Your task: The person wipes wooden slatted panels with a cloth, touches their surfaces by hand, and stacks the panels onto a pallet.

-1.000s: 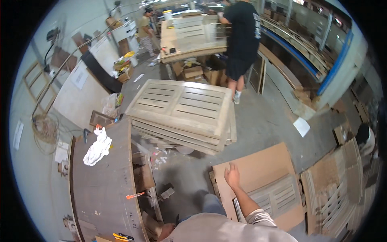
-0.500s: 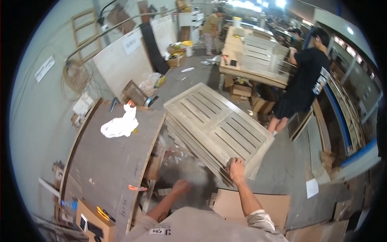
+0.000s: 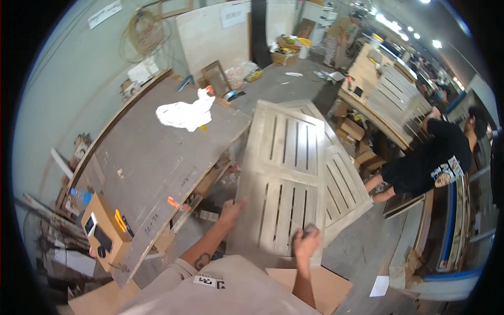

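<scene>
Your left hand (image 3: pixel 231 210) lies with its fingers spread against the left edge of a slatted wooden panel (image 3: pixel 286 178), gripping that edge near its lower corner. Your right hand (image 3: pixel 306 242) is closed over the panel's bottom edge, fingers curled around it. The panel sits in the middle of the view, tilted, its long side running up toward 12 o'clock. It lies on top of a stack of similar slatted panels (image 3: pixel 344 184), whose edges stick out at its 3 o'clock side.

At 9 o'clock from the panel stands a long grey workbench (image 3: pixel 142 163). A crumpled white cloth (image 3: pixel 186 114) lies on the bench's far end, toward 11 o'clock. At the bench's near end, around 8 o'clock, sits a small cardboard box (image 3: pixel 102 231) with dark tools on top of it.

A sheet of cardboard (image 3: pixel 320 286) lies on the floor just below your right hand. At 3 o'clock another person in a black shirt (image 3: pixel 430 163) bends over, well apart from you.
</scene>
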`<state>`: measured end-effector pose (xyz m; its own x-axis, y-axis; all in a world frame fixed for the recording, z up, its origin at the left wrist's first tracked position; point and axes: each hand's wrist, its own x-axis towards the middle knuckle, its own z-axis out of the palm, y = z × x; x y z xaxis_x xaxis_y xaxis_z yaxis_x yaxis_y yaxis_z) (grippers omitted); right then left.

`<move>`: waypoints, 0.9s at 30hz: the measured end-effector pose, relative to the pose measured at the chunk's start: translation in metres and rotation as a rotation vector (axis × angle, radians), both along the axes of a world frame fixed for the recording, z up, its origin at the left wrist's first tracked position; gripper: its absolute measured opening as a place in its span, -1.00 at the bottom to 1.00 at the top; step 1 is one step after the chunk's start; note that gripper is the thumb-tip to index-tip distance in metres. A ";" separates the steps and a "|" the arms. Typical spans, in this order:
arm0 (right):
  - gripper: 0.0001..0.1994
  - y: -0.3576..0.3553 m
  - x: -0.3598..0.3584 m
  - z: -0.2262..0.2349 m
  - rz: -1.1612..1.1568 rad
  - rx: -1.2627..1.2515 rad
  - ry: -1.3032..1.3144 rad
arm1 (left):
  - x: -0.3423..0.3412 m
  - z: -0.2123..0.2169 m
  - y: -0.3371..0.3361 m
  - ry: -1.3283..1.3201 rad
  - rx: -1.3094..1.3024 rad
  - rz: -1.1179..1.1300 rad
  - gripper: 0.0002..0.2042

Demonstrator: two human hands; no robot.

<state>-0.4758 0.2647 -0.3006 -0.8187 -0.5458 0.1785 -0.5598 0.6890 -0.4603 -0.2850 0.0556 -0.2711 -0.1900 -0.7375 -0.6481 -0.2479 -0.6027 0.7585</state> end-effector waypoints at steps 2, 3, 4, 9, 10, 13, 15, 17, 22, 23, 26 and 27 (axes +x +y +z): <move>-0.41 0.016 -0.017 -0.004 -0.074 0.039 -0.077 | 0.010 0.013 -0.010 -0.053 -0.151 -0.037 -0.50; -0.39 0.022 -0.021 -0.010 -0.105 0.039 -0.057 | 0.008 0.012 -0.015 0.041 -0.186 -0.046 -0.50; -0.37 0.026 -0.024 -0.019 -0.130 0.037 -0.037 | 0.004 0.011 -0.021 -0.052 -0.213 -0.055 -0.50; -0.35 0.028 -0.046 -0.044 -0.227 0.001 -0.450 | 0.016 -0.001 -0.044 -0.094 -0.393 0.056 -0.52; -0.35 0.014 -0.044 -0.040 -0.294 0.001 -0.554 | 0.026 -0.001 -0.049 -0.147 -0.478 0.036 -0.51; -0.36 -0.018 -0.007 -0.004 -0.304 -0.101 -0.516 | 0.064 0.016 -0.056 -0.106 -0.486 0.108 -0.50; -0.37 -0.046 0.009 -0.010 -0.215 -0.170 -0.497 | 0.108 0.035 -0.066 -0.107 -0.473 0.103 -0.50; -0.38 -0.074 0.016 -0.027 -0.114 -0.325 -0.501 | 0.150 0.037 -0.075 -0.098 -0.459 0.055 -0.49; -0.39 -0.209 0.096 0.031 0.187 -0.241 -0.422 | 0.268 0.007 -0.097 0.008 -0.455 0.573 -0.43; -0.41 -0.240 0.108 0.036 0.287 -0.250 -0.448 | 0.292 0.004 -0.104 0.004 -0.380 0.627 -0.43; -0.45 -0.331 0.155 0.055 0.442 0.023 -0.427 | 0.349 0.001 -0.114 -0.076 -0.296 0.780 -0.41; -0.45 -0.357 0.166 0.047 0.456 0.022 -0.425 | 0.367 0.002 -0.119 -0.149 -0.297 0.853 -0.39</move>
